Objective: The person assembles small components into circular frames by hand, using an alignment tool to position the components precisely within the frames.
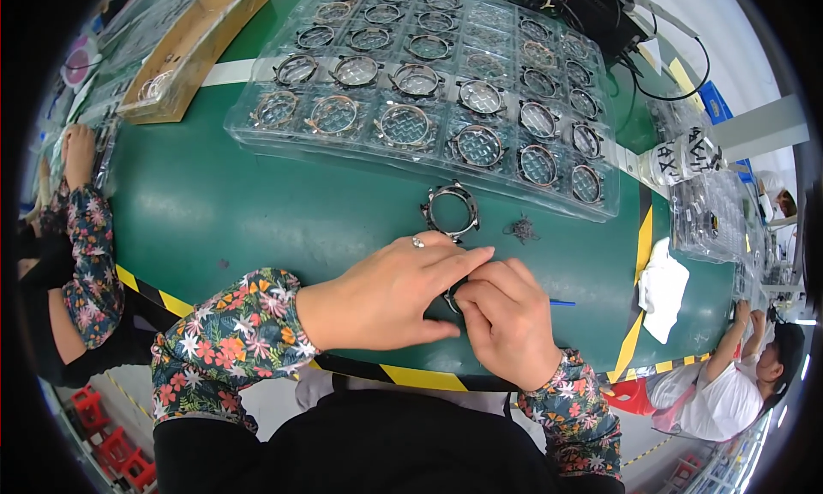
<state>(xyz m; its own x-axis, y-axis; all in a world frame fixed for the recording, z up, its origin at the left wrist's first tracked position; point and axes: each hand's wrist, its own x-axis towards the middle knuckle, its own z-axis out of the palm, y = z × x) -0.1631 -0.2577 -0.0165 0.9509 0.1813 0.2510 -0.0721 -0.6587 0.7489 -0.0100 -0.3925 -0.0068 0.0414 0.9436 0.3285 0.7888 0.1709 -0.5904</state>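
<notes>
Green bench (257,211) with striped edge; both hands (446,301) pinch a small metal ring (452,298).

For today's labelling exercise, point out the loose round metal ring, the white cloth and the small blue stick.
Round metal ring (451,211), head view: its right rim.
White cloth (663,290), head view: its middle.
Blue stick (562,303), head view: its shaft.

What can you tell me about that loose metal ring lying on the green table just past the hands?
The metal ring is a dark, shiny round frame with small lugs jutting from its rim and an open centre showing the green table. It lies flat, alone, between the clear tray and the left hand, touching neither.
</notes>
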